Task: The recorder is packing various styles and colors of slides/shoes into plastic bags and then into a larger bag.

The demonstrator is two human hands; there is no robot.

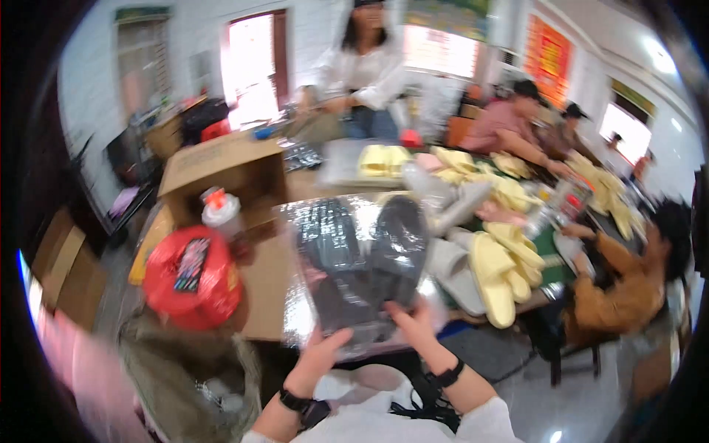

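A pair of dark grey slippers [399, 240] lies side by side in a clear, shiny plastic bag [297, 314], held up over the near edge of the table. My left hand [319, 360] grips the bag's lower left part, its thumb on top. At the lower right, my right hand [415, 325] pinches the same bag by the slippers' ends. The fingers under the bag are hidden. Just right of the bag lie loose grey slippers [454, 275] and yellow slippers [493, 284].
On the left stand an open cardboard box [221, 166], a red plastic-wrapped roll [193, 295] with a dark phone-like object on it, and a white bottle [221, 214]. An olive cloth bag [185, 376] hangs below. People work across the table and at right.
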